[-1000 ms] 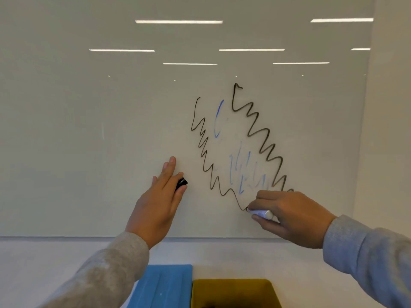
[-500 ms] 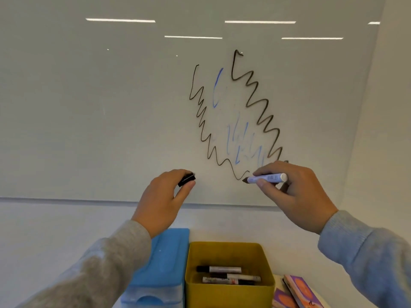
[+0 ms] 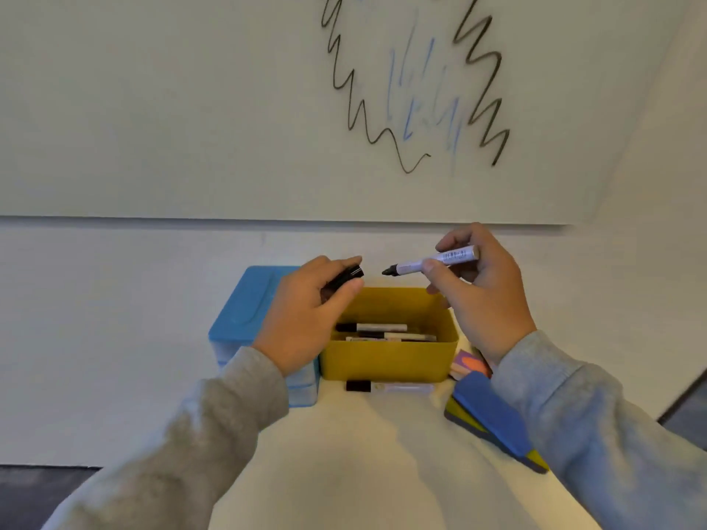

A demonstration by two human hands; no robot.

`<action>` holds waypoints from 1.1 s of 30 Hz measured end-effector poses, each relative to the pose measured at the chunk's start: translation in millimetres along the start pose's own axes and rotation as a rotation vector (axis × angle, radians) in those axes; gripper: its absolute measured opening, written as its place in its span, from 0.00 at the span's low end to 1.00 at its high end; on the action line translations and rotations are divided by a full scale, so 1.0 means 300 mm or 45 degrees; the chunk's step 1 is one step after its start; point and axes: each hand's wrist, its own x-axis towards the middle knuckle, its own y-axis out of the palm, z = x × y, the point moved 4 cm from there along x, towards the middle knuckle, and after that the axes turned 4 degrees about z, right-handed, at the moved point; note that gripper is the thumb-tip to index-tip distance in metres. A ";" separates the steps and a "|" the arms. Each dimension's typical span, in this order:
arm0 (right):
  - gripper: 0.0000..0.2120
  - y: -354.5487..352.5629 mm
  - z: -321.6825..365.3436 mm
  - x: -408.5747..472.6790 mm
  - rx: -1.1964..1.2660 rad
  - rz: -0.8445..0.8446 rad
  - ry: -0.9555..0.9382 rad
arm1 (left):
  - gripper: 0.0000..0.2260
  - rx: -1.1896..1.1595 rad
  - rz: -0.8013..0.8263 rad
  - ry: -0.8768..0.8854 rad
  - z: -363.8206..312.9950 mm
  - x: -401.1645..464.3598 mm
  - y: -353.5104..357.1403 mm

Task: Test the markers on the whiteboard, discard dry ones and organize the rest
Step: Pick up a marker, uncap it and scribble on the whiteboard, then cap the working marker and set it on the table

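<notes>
My right hand (image 3: pixel 482 296) holds an uncapped white marker (image 3: pixel 432 262) with a black tip pointing left, above the yellow bin (image 3: pixel 386 363). My left hand (image 3: pixel 306 311) pinches the black cap (image 3: pixel 344 279), its opening a short gap from the marker tip. Several capped markers (image 3: pixel 382 332) lie inside the yellow bin. One more capped marker (image 3: pixel 388 386) lies on the table in front of the bin. The whiteboard (image 3: pixel 191 109) above carries black zigzag lines (image 3: pixel 350 93) and faint blue strokes (image 3: pixel 424 93).
A blue lidded box (image 3: pixel 248 304) stands left of the yellow bin. A blue and yellow eraser (image 3: pixel 493 418) lies at the right, with a colourful booklet (image 3: pixel 468 363) behind it. The white table (image 3: pixel 363 453) extends toward me.
Both hands came down from the whiteboard to above the yellow bin. The marker tip left the board and now faces the cap. The view tilted down to the table.
</notes>
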 end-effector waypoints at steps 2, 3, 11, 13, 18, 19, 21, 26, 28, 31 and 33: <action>0.10 0.019 -0.047 -0.054 0.072 -0.040 0.092 | 0.17 -0.011 0.024 -0.038 0.021 -0.060 0.048; 0.11 0.029 -0.070 -0.081 0.108 -0.064 0.131 | 0.18 -0.028 0.031 -0.057 0.031 -0.090 0.069; 0.12 0.083 -0.238 -0.306 0.433 -0.272 0.448 | 0.21 -0.169 0.025 -0.190 0.089 -0.307 0.179; 0.11 0.102 -0.274 -0.353 0.509 -0.316 0.517 | 0.21 -0.260 0.063 -0.248 0.125 -0.346 0.201; 0.10 0.147 -0.344 -0.434 0.669 -0.399 0.659 | 0.20 -0.352 0.137 -0.476 0.230 -0.428 0.250; 0.11 0.157 -0.359 -0.446 0.688 -0.416 0.680 | 0.19 -0.380 0.141 -0.525 0.246 -0.442 0.257; 0.11 0.170 -0.376 -0.462 0.697 -0.427 0.702 | 0.16 -0.455 0.126 -0.595 0.258 -0.455 0.259; 0.11 0.182 -0.401 -0.471 0.686 -0.392 0.721 | 0.06 -0.543 0.189 -0.676 0.271 -0.449 0.264; 0.11 0.185 -0.405 -0.470 0.680 -0.334 0.728 | 0.05 -0.565 0.182 -0.689 0.278 -0.449 0.259; 0.11 0.195 -0.408 -0.471 0.660 -0.262 0.727 | 0.06 -0.601 0.143 -0.694 0.286 -0.452 0.253; 0.10 0.197 -0.408 -0.471 0.636 -0.239 0.718 | 0.06 -0.624 0.127 -0.689 0.290 -0.455 0.254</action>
